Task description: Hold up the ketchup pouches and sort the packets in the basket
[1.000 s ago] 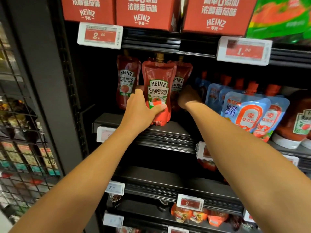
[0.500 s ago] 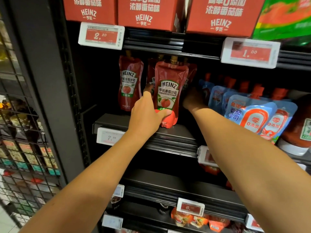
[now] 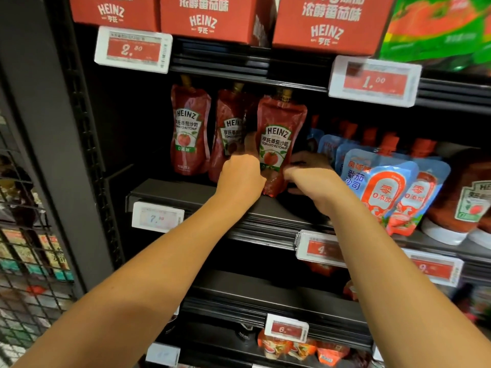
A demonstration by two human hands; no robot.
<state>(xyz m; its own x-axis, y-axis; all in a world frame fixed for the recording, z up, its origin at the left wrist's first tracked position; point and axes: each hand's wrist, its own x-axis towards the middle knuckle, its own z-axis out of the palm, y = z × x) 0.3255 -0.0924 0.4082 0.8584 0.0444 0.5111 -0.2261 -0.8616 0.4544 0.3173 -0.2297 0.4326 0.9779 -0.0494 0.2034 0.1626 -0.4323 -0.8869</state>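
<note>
A red Heinz ketchup pouch [image 3: 277, 134] stands upright near the front of a black shelf [image 3: 170, 193]. My left hand [image 3: 240, 179] grips its lower left side, fingers curled round the edge. My right hand [image 3: 309, 179] holds the pouch's lower right edge from the other side. Two more red Heinz pouches stand to the left: one [image 3: 190, 131] at the far left and one [image 3: 229, 134] partly behind my left hand.
Blue and white sauce pouches [image 3: 382, 187] crowd the shelf right of my hands. Red Heinz cartons [image 3: 210, 14] fill the shelf above. Price tags [image 3: 156, 216] clip to the shelf edges. A dark upright post [image 3: 53, 128] and wire mesh rack [image 3: 24, 261] stand at left.
The gripped pouch has shifted to the right along the shelf. My right hand has come forward from the back of the shelf to the pouch's right side.
</note>
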